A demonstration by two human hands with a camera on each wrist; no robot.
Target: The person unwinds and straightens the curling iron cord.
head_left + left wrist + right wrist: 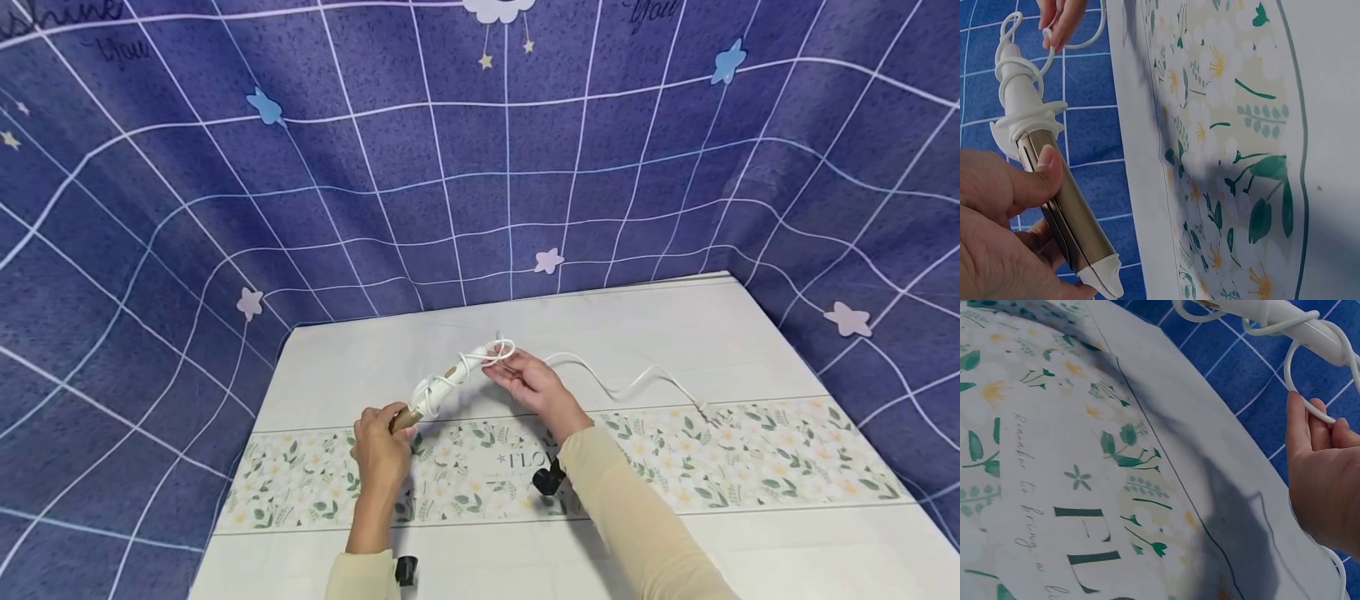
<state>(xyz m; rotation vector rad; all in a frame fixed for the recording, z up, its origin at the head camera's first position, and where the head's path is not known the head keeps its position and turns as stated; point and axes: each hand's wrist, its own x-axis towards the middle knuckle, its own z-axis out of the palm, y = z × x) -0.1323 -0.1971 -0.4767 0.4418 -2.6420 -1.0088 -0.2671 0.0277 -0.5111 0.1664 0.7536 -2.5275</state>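
A curling iron (450, 377), with a white handle and a gold-brown barrel (1072, 200), is held tilted above the table. Its white cord (504, 350) is wound in loops about the handle. My left hand (381, 446) grips the barrel, thumb on one side and fingers beneath, near the white tip (1105, 275). At the handle's end, my right hand (528, 383) pinches a loop of the cord between thumb and fingers; the right wrist view shows this cord loop (1290, 369) meeting the fingertips (1296, 409).
The rest of the cord trails rightward over the white table (360, 350) to its plug end (705, 410). A floral printed band (292, 483) crosses the tabletop. Blue gridded cloth (465, 208) hangs behind and at both sides.
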